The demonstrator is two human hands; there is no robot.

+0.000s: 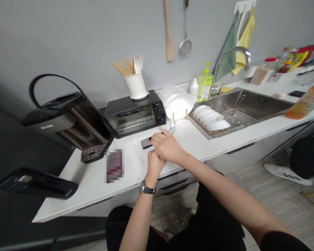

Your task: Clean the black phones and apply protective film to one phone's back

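My left hand [155, 163], with a dark-strapped watch [147, 188] on its wrist, is low over the front of the white counter [133, 158]. My right hand [169, 146] lies across it, and the two touch. The right fingers are bent and pressed together; what they hold is hidden. Most of the left fingers are covered by the right hand. A flat dark object [146, 142] lies just left of the fingertips, partly hidden. Behind the right hand, a small grey-and-white object [172, 128] shows in part.
A toaster oven [136, 118] carries a white cup of chopsticks [136, 85]. Racked plates [179, 104] and a sink [264, 108] with bowls are rightward. At left are a black appliance [68, 122] and a dark cylinder [42, 184]. A person's shoe [288, 174] is far right.
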